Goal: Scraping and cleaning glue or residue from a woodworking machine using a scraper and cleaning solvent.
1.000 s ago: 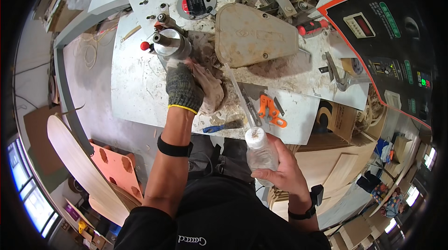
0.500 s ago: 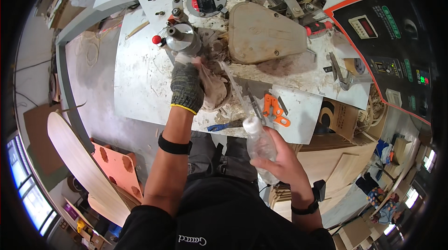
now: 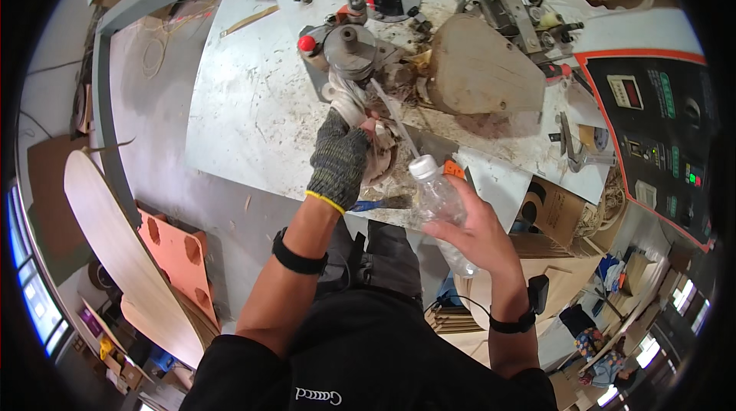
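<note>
My left hand [image 3: 339,154], in a dark grey knitted glove with a yellow cuff, is closed on a pale, dirty rag [image 3: 379,162]. The rag's upper end lies just below the round metal roller [image 3: 350,54]; whether it touches cannot be made out. In my bare right hand [image 3: 483,231] I grip a clear plastic squeeze bottle [image 3: 441,196] with a white cap. Its long thin spout [image 3: 395,118] points up and left, the tip close to the roller's lower right side. A blue-handled brush [image 3: 372,205] lies on the table edge between my hands.
A dusty beige cover [image 3: 487,66] sits right of the roller on the stained white machine table [image 3: 253,104]. A control panel [image 3: 652,127] with an orange border stands at the right. Curved wooden boards [image 3: 115,235] lean at the left. An orange tool [image 3: 454,170] is partly behind my right hand.
The view has shifted, so the machine sits further right. My gloved hand has drawn back slightly from the roller with the rag. The bottle's spout tip is now closer to the roller.
</note>
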`<action>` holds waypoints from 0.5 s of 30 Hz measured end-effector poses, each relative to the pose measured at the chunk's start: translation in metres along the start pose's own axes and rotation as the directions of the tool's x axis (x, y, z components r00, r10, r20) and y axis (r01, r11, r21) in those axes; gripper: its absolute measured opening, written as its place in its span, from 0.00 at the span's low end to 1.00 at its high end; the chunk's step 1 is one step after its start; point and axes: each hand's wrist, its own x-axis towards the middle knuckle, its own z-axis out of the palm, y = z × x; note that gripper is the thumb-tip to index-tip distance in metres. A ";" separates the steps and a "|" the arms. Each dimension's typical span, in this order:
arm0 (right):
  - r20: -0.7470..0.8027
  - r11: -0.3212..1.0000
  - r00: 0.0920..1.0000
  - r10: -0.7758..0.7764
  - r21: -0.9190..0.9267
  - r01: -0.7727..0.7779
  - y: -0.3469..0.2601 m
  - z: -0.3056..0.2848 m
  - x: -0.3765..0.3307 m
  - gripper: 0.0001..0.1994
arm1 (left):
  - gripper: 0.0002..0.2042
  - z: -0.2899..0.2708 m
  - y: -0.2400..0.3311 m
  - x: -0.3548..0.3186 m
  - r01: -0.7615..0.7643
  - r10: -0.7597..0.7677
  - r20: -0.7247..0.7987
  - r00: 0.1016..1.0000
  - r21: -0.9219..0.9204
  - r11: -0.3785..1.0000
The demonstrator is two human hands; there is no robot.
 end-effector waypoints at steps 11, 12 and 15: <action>0.115 0.984 0.991 0.071 0.154 -0.088 0.002 0.005 0.011 0.36 | 0.07 -0.012 -0.012 0.020 -0.069 0.074 0.181 0.981 -0.034 0.997; 0.113 0.985 0.992 0.055 0.155 -0.073 0.004 0.006 0.012 0.36 | 0.08 -0.014 -0.026 0.006 -0.102 -0.118 0.210 0.971 0.802 0.588; 0.058 0.992 0.996 -0.062 0.116 0.055 0.022 0.007 0.014 0.36 | 0.09 -0.011 -0.043 -0.052 0.105 -0.133 0.138 0.981 0.198 0.975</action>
